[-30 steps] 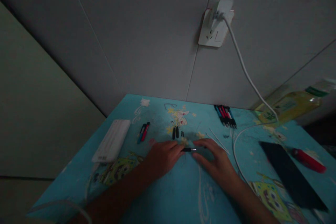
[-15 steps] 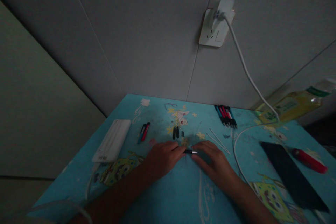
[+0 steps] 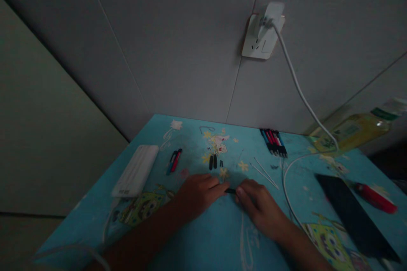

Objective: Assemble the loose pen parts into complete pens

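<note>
Low over the table's middle, my left hand (image 3: 203,192) pinches a slim black pen (image 3: 230,191) at its left end. My right hand (image 3: 259,203) has closed its thumb and fingers on the pen's right end, hiding the tip. Only a short dark stretch of the barrel shows between the two hands. Just beyond them lie two small black pieces (image 3: 213,161) side by side, with a smaller dark piece (image 3: 221,163) to their right. Thin white sticks (image 3: 264,172) rest past my right hand.
A white power bank (image 3: 136,171) with a cable and short coloured pen parts (image 3: 174,161) lie left. Back right is a row of pens (image 3: 273,142). A white cord (image 3: 295,78) runs from the wall socket past a tilted yellow bottle (image 3: 352,131). Farther right: a dark flat slab (image 3: 356,216), a red-handled tool (image 3: 377,199).
My right hand has gone from fingers spread around the pen's silver tip to closed on that end. The pen has shifted slightly right and nearer to me.
</note>
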Motion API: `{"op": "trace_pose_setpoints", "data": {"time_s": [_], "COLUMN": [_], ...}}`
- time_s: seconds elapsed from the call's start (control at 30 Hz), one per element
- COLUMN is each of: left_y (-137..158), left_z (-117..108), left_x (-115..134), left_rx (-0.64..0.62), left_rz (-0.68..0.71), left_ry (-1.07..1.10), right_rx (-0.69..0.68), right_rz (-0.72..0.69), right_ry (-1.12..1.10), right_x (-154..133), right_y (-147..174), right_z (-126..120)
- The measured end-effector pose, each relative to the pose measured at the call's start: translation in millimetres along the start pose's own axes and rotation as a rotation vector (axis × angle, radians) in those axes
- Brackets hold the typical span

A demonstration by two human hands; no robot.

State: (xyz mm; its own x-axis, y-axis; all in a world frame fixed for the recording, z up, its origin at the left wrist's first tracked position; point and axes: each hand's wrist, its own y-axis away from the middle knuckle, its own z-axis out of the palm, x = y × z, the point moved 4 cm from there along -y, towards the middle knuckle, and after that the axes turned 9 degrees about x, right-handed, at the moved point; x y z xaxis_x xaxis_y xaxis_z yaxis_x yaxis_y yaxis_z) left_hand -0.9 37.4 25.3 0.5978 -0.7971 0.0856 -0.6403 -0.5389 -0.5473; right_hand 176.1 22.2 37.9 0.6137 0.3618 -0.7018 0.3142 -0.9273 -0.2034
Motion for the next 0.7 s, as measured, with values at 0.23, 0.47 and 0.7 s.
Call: {"op": "trace_pose_setpoints", "data": {"time_s": [0.23, 0.47, 0.7], "left_y": [-9, 0, -1], "left_z": [-12, -15, -1], "left_x": [-4, -33, -25], "left_rx": [0.148, 0.449, 0.415], "left_rz": [-0.086, -0.646, -0.932], "left_ry": [0.056, 0.309, 1.012], "right_rx": [0.073, 0.291, 0.168], "right_rz": [0.200, 0.299, 0.197], "right_ry": [-0.152, -0.180, -0.221], "right_x": [7, 16, 0], "right_y": [0, -3, -1], "right_z": [2, -6, 7]}}
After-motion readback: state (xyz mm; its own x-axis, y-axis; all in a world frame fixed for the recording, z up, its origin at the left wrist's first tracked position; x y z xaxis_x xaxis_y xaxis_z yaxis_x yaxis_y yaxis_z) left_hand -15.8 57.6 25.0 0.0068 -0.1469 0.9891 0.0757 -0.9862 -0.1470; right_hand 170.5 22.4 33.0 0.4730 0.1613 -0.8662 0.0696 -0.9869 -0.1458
